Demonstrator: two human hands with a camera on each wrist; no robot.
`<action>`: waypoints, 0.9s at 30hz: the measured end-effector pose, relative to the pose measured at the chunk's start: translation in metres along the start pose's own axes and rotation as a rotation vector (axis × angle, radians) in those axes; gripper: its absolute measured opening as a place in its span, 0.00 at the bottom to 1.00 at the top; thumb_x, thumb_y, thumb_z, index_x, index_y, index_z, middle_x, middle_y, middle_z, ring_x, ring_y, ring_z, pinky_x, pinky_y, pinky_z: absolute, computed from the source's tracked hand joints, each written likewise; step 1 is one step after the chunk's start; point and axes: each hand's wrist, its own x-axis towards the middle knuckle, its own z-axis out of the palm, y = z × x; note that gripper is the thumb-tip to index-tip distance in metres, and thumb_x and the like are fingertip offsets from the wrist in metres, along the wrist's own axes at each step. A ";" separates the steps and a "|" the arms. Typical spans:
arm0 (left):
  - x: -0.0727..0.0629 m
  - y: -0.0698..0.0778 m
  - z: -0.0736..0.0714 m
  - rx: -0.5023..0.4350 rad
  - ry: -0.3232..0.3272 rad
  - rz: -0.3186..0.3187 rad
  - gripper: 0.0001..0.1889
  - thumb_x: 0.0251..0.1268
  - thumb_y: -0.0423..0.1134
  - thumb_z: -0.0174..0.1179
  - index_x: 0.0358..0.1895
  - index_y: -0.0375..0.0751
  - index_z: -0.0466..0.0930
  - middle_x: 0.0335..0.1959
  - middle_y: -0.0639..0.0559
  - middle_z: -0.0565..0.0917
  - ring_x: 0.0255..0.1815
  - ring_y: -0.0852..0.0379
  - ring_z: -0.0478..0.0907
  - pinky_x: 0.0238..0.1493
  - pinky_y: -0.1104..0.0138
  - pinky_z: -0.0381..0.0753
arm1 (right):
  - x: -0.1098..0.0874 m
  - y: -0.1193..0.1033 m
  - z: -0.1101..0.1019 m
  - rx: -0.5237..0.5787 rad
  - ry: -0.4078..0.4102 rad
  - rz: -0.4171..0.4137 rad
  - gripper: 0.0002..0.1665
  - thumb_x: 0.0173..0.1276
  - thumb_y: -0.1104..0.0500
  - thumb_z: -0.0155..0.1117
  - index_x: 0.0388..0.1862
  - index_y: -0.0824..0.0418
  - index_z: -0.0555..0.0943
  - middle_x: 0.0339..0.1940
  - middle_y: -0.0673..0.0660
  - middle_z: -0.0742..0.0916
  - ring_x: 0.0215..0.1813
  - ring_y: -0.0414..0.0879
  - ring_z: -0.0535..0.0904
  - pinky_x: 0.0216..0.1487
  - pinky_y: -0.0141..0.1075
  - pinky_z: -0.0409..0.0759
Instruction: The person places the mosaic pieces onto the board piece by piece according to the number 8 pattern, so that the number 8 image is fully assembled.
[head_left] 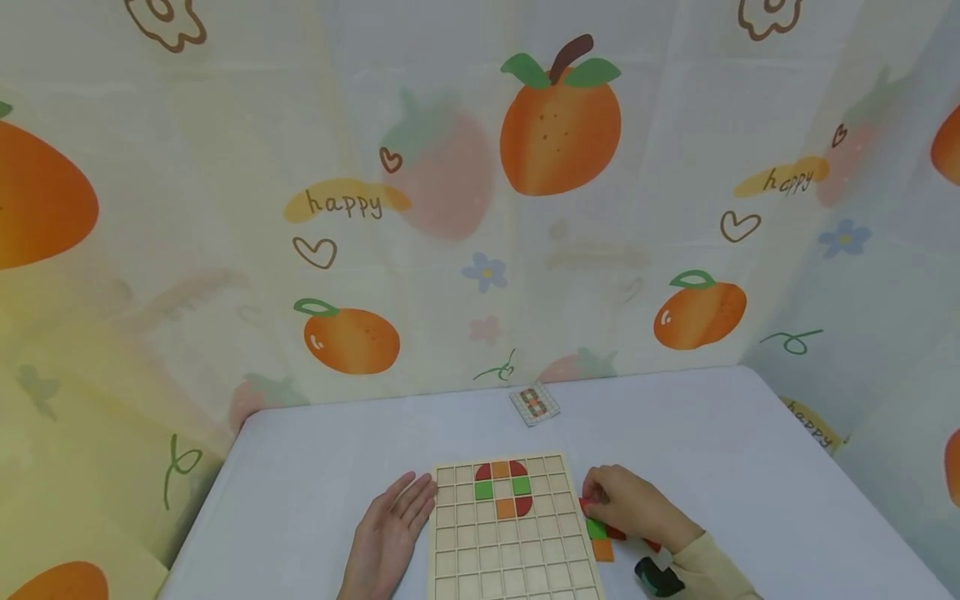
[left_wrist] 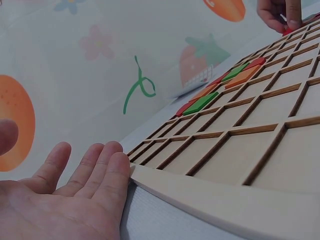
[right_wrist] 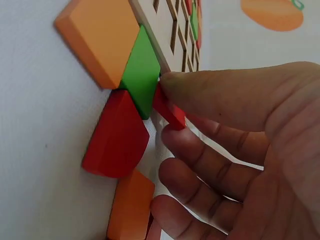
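Note:
A wooden grid board [head_left: 512, 557] lies on the table between my hands. Near its far end, red quarter-round tiles, orange square tiles [head_left: 500, 470] and green square tiles [head_left: 483, 490] sit in the cells. My left hand [head_left: 388, 537] lies palm up with its fingers extended, the fingertips against the board's left edge. Beside the right edge, my right hand [head_left: 633, 504] pinches a red tile [right_wrist: 171, 111] between thumb and fingers, low over the table. Around it lie a loose green tile [right_wrist: 142, 75], an orange tile [right_wrist: 102, 42] and a rounded red tile [right_wrist: 117, 137].
Another orange tile [right_wrist: 131, 207] is on the table under the right fingers, with more red partly hidden beyond it. A small stack of pattern cards [head_left: 534, 404] lies behind the board. A fruit-print curtain [head_left: 450, 317] hangs around the white table [head_left: 337, 442].

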 end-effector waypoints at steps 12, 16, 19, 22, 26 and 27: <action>-0.001 0.002 0.002 -0.003 0.002 -0.001 0.33 0.85 0.52 0.33 0.82 0.38 0.40 0.83 0.35 0.48 0.83 0.44 0.53 0.80 0.64 0.65 | 0.011 -0.019 -0.016 0.082 0.050 -0.047 0.04 0.70 0.62 0.66 0.42 0.59 0.85 0.32 0.45 0.83 0.34 0.37 0.72 0.32 0.28 0.74; -0.002 0.002 0.003 -0.004 0.000 -0.006 0.33 0.86 0.52 0.33 0.82 0.38 0.39 0.83 0.34 0.47 0.84 0.44 0.52 0.81 0.64 0.64 | 0.019 -0.032 -0.021 0.139 0.058 -0.109 0.05 0.72 0.57 0.66 0.42 0.57 0.84 0.33 0.44 0.84 0.36 0.35 0.73 0.33 0.27 0.75; -0.003 0.002 0.003 -0.012 0.005 -0.007 0.33 0.86 0.51 0.33 0.82 0.38 0.38 0.83 0.34 0.47 0.84 0.43 0.51 0.81 0.64 0.64 | 0.026 -0.042 -0.021 0.175 0.060 -0.177 0.05 0.73 0.55 0.66 0.41 0.55 0.83 0.32 0.44 0.84 0.35 0.34 0.73 0.32 0.27 0.75; -0.002 0.002 0.003 -0.020 0.010 -0.006 0.33 0.86 0.51 0.32 0.82 0.38 0.39 0.83 0.34 0.47 0.84 0.43 0.51 0.81 0.64 0.64 | 0.032 -0.051 -0.019 0.201 0.062 -0.245 0.05 0.74 0.56 0.65 0.41 0.56 0.83 0.32 0.45 0.84 0.34 0.34 0.72 0.31 0.27 0.75; -0.001 0.002 0.004 -0.021 0.022 -0.006 0.33 0.86 0.51 0.33 0.82 0.38 0.39 0.83 0.34 0.47 0.84 0.43 0.51 0.81 0.64 0.65 | 0.042 -0.061 -0.014 0.249 0.039 -0.251 0.05 0.74 0.57 0.64 0.42 0.57 0.84 0.32 0.46 0.84 0.33 0.34 0.73 0.32 0.27 0.76; -0.001 0.002 0.004 -0.019 0.027 -0.006 0.33 0.86 0.51 0.33 0.82 0.38 0.40 0.83 0.34 0.48 0.84 0.43 0.51 0.81 0.64 0.65 | 0.044 -0.063 -0.013 0.260 0.032 -0.247 0.05 0.74 0.57 0.64 0.42 0.57 0.84 0.32 0.46 0.84 0.33 0.34 0.73 0.32 0.27 0.76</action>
